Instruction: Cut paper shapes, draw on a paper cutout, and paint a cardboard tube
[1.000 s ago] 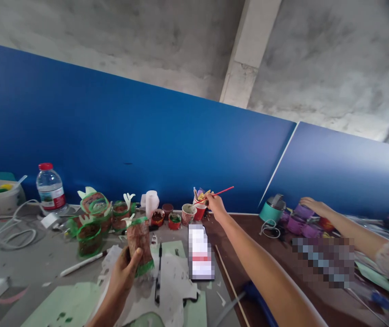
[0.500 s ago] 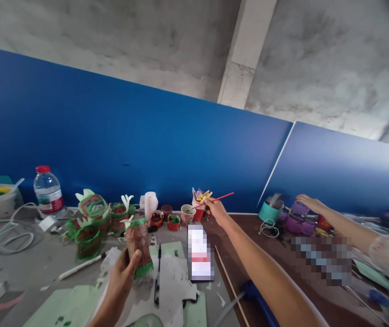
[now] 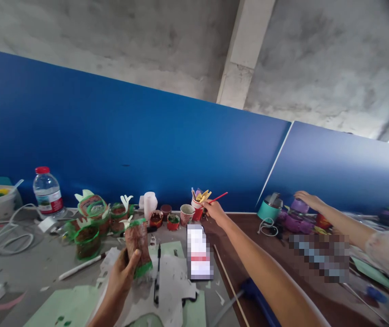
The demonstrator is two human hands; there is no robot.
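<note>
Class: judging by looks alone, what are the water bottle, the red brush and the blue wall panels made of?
Water bottle: clear plastic, see-through, with a red cap and printed label. Red brush, held in the right hand: thin glossy handle, painted wood or plastic; unclear. Blue wall panels: smooth, matte, probably laminated board with a white seam.

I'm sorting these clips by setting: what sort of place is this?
Probably a shared craft or painting workbench: small paint cups line a blue partition, the right hand holds a red brush, and the left hand grips a painted bottle.
</note>
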